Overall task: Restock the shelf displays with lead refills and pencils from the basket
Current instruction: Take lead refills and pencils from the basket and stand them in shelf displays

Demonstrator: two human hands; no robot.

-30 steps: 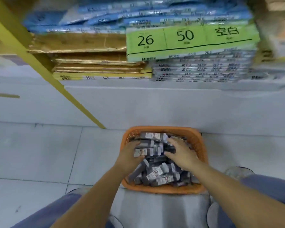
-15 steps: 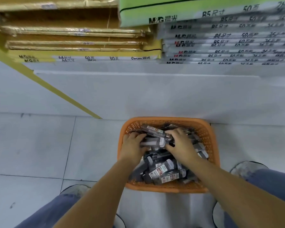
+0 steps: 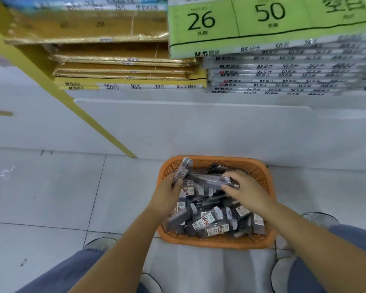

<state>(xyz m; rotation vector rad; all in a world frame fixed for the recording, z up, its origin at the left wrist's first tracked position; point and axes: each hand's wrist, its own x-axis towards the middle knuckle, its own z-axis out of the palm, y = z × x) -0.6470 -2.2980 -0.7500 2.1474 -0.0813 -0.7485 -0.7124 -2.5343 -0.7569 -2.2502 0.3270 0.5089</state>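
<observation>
Lead refill packs (image 3: 211,224) lay heaped in the orange basket (image 3: 218,243), which sat on the floor (image 3: 51,187) between the person's knees, just in front of the shelf base (image 3: 199,127). The left hand (image 3: 167,194) was curled round a small bundle (image 3: 184,169) of packs that stood tilted over the basket's far left corner, its long axis pointing up and away. The right hand (image 3: 246,192) pinched the right end of a long clear pack (image 3: 207,179) between fingers (image 3: 230,176) and thumb. That pack lay roughly left to right across the top of the heap, and its other end reached the left hand's bundle. Both hands were therefore grasping, neither released. The coming move seemed to turn on that crosswise pack. It lay left of the right hand's fingers and pointed at the left hand, so handing it over into the bundle looked the short way. Stacked paper pads (image 3: 127,81) filled the shelf beyond. The refill display was not in view.
</observation>
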